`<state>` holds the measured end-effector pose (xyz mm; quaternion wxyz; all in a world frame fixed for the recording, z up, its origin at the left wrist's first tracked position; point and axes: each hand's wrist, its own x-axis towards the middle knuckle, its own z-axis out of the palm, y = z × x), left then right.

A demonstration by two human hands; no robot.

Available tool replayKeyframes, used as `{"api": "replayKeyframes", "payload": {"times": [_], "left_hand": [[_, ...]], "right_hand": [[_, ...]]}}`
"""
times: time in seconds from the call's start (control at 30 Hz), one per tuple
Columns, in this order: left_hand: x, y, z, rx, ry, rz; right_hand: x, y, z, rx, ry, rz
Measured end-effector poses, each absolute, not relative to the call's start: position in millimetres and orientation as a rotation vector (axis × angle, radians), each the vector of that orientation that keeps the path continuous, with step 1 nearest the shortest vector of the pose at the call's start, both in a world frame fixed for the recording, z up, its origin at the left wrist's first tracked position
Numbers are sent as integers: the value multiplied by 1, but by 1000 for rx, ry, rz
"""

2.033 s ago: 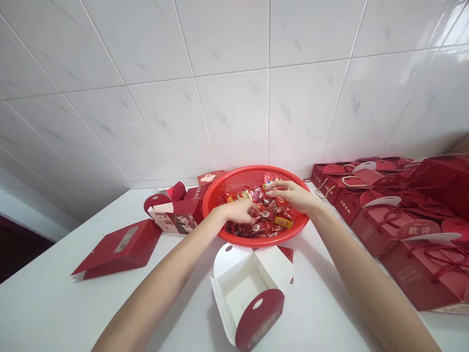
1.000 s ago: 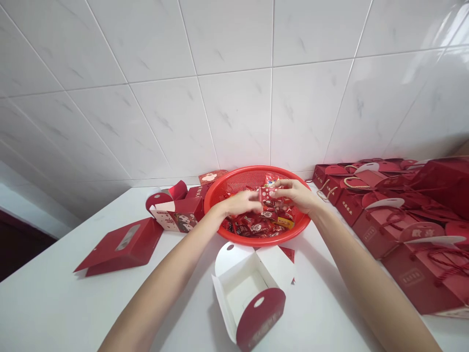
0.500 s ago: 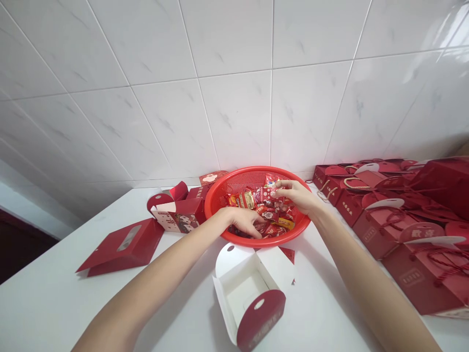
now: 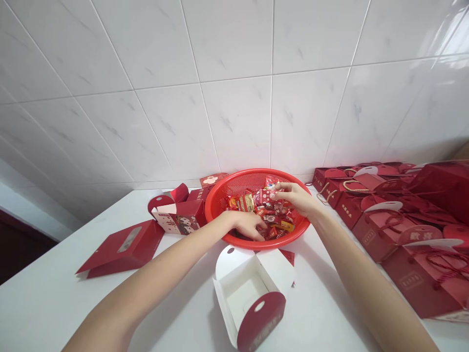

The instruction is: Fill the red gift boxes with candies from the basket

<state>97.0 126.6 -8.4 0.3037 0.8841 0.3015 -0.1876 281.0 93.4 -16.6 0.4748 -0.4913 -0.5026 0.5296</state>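
A red plastic basket (image 4: 258,245) holds several wrapped candies (image 4: 247,201) in red, gold and yellow. Inside its near side, my left hand (image 4: 249,225) reaches down among the candies, with fingers curled and tips partly hidden; what they grip I cannot make out. My right hand (image 4: 296,196) comes over the right side of the rim, its fingers closed at a red candy packet with white dots (image 4: 269,195). In front of the basket stands an open gift box (image 4: 244,293), white inside with a dark red flap, and nothing in it.
Several dark red gift boxes with rope handles (image 4: 388,234) stand in rows along the right. To the left lie a folded red box (image 4: 124,247) and a printed box (image 4: 179,217). A white tiled wall (image 4: 238,122) rises behind the white table (image 4: 176,303).
My left hand has shifted slightly right and deeper among the candies. My right hand stays nearly in place. The view has tilted up a little.
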Motion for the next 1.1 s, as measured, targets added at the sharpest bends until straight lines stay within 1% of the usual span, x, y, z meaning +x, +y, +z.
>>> {"api": "replayKeyframes", "payload": {"times": [0.1,0.2,0.53,0.63,0.87,1.1], "left_hand": [[97,127,-6,2202,774,-570],[97,130,-7,2089,686,-540],[94,137,-7,2101,572,-440],[94,136,-6,2040,620,-317],[94,138,-7,1909,725,135],[95,142,-11,1891,786,401]], "right_hand": [[281,94,-17,-1201,-1232,1296],[282,95,-18,-1173,-1249,1303],[282,98,-19,-1160,-1143,1275],[283,99,-20,-1152,-1133,1270],[283,100,-20,-1187,-1094,1190],[283,99,-20,-1163,-1047,1216]]}}
